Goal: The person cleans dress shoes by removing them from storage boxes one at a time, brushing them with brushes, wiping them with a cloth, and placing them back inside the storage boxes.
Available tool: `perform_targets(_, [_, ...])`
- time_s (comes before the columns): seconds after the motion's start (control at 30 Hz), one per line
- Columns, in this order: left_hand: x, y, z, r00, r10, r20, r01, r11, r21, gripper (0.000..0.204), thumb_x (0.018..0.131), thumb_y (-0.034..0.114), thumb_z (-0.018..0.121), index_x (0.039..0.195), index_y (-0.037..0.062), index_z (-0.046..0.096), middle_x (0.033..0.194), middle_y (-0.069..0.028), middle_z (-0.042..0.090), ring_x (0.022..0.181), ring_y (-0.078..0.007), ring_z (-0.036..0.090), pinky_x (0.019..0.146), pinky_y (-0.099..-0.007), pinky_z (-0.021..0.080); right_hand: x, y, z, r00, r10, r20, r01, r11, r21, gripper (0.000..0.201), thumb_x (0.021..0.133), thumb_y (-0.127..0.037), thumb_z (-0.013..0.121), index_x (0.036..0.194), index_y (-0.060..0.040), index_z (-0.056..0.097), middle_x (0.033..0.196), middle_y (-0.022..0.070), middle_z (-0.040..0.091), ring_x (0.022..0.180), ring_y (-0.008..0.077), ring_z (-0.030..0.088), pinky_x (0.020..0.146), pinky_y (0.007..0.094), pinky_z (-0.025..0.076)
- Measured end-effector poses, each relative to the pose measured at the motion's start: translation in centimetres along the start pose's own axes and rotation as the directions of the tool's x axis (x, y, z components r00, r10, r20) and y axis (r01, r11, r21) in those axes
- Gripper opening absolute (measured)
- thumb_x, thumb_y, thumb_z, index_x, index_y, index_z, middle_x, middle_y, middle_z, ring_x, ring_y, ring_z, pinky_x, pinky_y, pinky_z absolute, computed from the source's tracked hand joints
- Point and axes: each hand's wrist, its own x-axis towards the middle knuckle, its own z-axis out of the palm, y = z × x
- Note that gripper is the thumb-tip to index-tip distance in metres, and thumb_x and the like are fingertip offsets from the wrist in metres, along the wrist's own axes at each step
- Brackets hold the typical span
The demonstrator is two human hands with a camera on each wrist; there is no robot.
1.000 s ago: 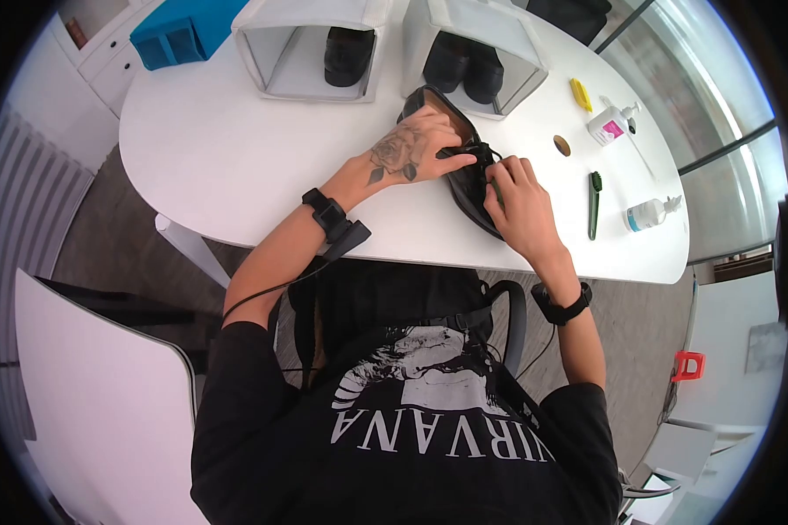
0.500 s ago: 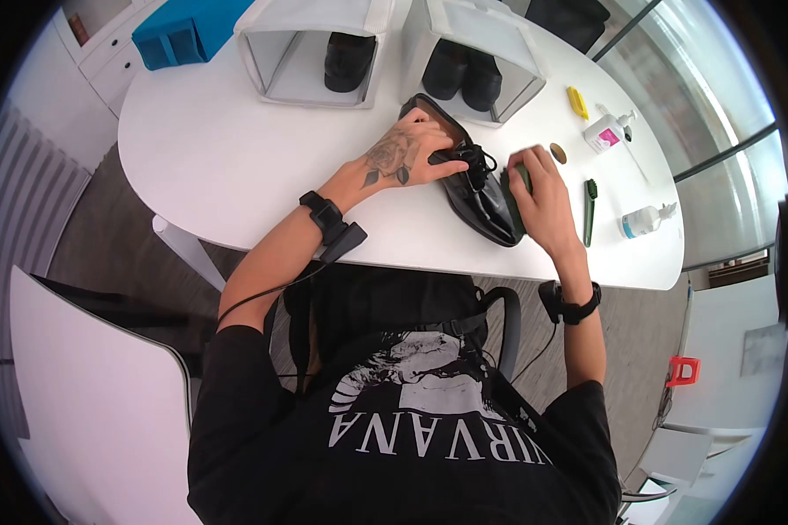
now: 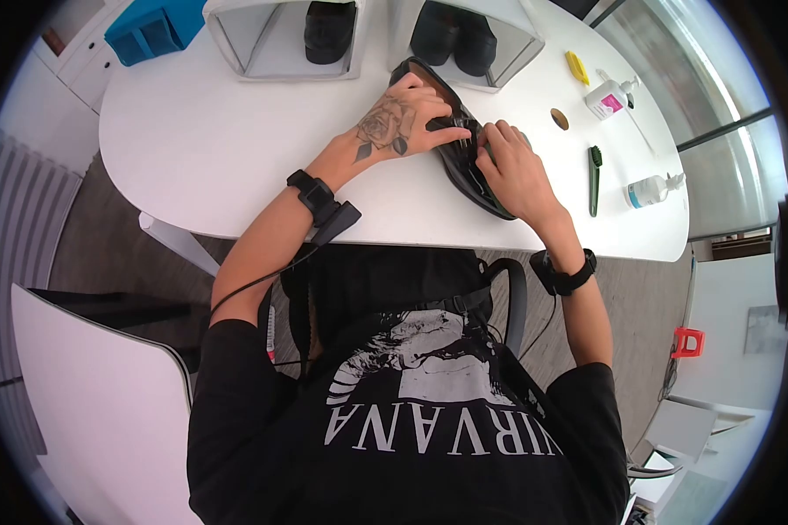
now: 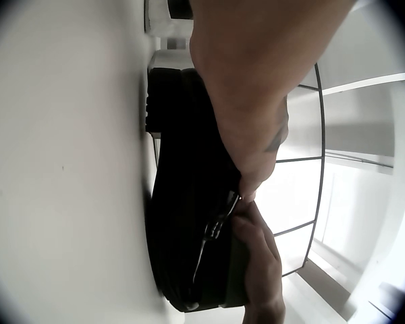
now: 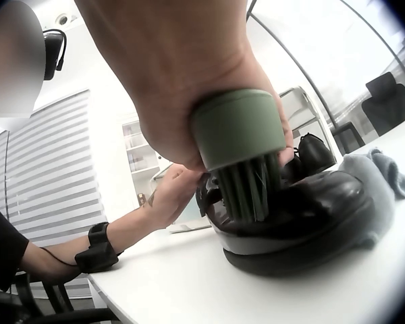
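A glossy black lace-up shoe (image 3: 460, 171) lies on the table with its toe towards the person. My left hand (image 3: 403, 122) grips it at the opening, fingers curled inside and thumb across the tongue area. My right hand (image 3: 515, 171) holds a round green brush (image 5: 239, 128) from above. In the right wrist view the brush's dark bristles (image 5: 246, 192) point down onto the shoe's upper, near the laces. Most of the brush is hidden under the hand in the head view.
Two white open-fronted boxes (image 3: 289, 66) with black shoes (image 3: 451, 39) stand behind. At the right are a green toothbrush-shaped brush (image 3: 594, 179), two pump bottles (image 3: 648, 191) and a yellow item (image 3: 577, 67). A grey-blue cloth (image 5: 385, 192) lies beyond the shoe in the right wrist view.
The right hand with the brush swung out beside the shoe's toe half a second ago, and is now back over the laces. The left hand keeps its grip on the shoe.
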Motion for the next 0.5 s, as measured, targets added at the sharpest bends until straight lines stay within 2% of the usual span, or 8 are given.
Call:
perform_targets(0.13, [0.0, 0.1, 0.0, 0.999, 0.010, -0.052, -0.009, 0.999, 0.035, 0.055, 0.094, 0.056, 0.072, 0.080, 0.0025, 0.073, 0.079, -0.0096, 0.070, 0.082, -0.0268, 0.060, 0.098, -0.0383, 0.044, -0.9, 0.1, -0.5, 0.998, -0.015, 0.059, 0.016, 1.000, -0.020, 0.017, 0.095, -0.015, 0.058, 0.104, -0.0008, 0.056, 0.101, 0.0171, 0.059, 0.102, 0.0379, 0.061, 0.085, 0.0501, 0.054])
perform_targets(0.2, [0.0, -0.3, 0.5, 0.991, 0.071, -0.117, -0.069, 0.997, 0.023, 0.055, 0.093, 0.056, 0.072, 0.080, 0.0022, 0.073, 0.080, -0.0093, 0.070, 0.079, -0.0265, 0.060, 0.098, -0.0377, 0.044, -1.5, -0.2, -0.7, 0.997, -0.025, 0.068, 0.027, 0.999, -0.033, 0.017, 0.095, -0.015, 0.059, 0.104, -0.0011, 0.056, 0.101, 0.0169, 0.059, 0.102, 0.0379, 0.061, 0.084, 0.0501, 0.054])
perform_targets(0.33, [0.0, -0.3, 0.5, 0.989, 0.077, -0.127, -0.077, 0.997, -0.001, 0.055, 0.094, 0.055, 0.072, 0.079, 0.0019, 0.073, 0.079, -0.0091, 0.070, 0.080, -0.0269, 0.060, 0.098, -0.0375, 0.044, -2.1, 0.3, -1.7, 0.993, -0.027, 0.113, 0.027, 1.000, 0.006, 0.016, 0.094, -0.014, 0.060, 0.104, -0.0020, 0.055, 0.100, 0.0161, 0.058, 0.101, 0.0376, 0.061, 0.082, 0.0499, 0.055])
perform_targets(0.4, [0.0, 0.0, 0.0, 1.000, -0.023, -0.008, 0.023, 1.000, -0.002, 0.056, 0.094, 0.055, 0.072, 0.078, 0.0016, 0.071, 0.077, -0.0101, 0.068, 0.078, -0.0272, 0.059, 0.098, -0.0375, 0.044, -2.6, 0.7, -2.1, 0.993, -0.042, 0.110, 0.042, 0.999, 0.004, 0.016, 0.094, -0.014, 0.060, 0.104, -0.0022, 0.055, 0.100, 0.0158, 0.058, 0.101, 0.0375, 0.061, 0.081, 0.0498, 0.055])
perform_targets(0.5, [-0.1, -0.2, 0.4, 0.998, 0.004, -0.064, -0.005, 1.000, -0.012, 0.058, 0.095, 0.055, 0.070, 0.075, 0.0014, 0.069, 0.074, -0.0112, 0.065, 0.075, -0.0277, 0.057, 0.099, -0.0377, 0.043, -3.0, 0.3, -2.4, 0.992, -0.043, 0.120, 0.045, 0.999, -0.022, 0.016, 0.094, -0.014, 0.060, 0.104, -0.0025, 0.055, 0.099, 0.0155, 0.057, 0.101, 0.0375, 0.061, 0.080, 0.0499, 0.055])
